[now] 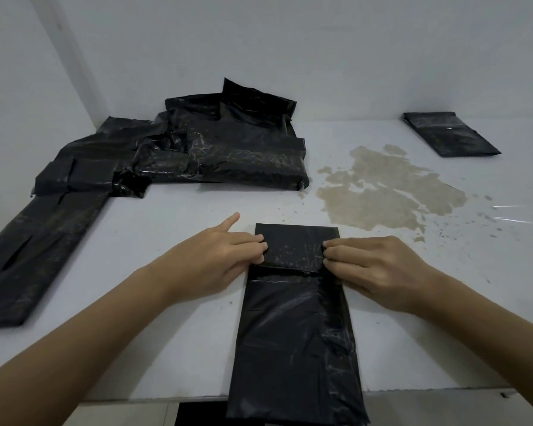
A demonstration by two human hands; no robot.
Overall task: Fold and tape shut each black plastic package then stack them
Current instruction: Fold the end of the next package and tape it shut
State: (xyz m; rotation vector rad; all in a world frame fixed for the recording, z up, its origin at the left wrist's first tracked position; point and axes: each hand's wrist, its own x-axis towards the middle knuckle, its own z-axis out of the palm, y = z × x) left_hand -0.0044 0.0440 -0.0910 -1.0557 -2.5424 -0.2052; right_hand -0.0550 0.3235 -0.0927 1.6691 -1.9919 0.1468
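Package in work: one black plastic package [296,327] is laid lengthwise on the bench [173,318] between the hands, its near end overhanging the bench's near edge.
Folded flap: the far end [296,244] is seen turned back over the body, giving a doubled section with a straight far crease; its free edge lies just nearer than the fingertips.
Left hand: the left hand [225,256] is set at the flap's left edge, three fingers curled onto the plastic and the index finger pointing clear of it. The flap is judged to be pinned at this edge so that the crease cannot spring open.
Right hand: the right hand [373,265] is set at the flap's right edge, fingertips curled onto the fold. Both edges are held so that the fold stays square.
Step in hand: folding is judged to be in progress; no fresh tape is seen across the flap.
Unworked supply: a loose heap of black packages [197,149] lies well beyond and to the left of the left hand.
Finished item: one flat folded package [450,133] lies far beyond and to the right of the right hand, judged to be the start of the stack.
Bench surface: a brownish stain [382,189] lies just beyond the right hand.
Tape: a clear glinting strip [511,213] is seen to the right of the right hand; whether it is tape cannot be told.
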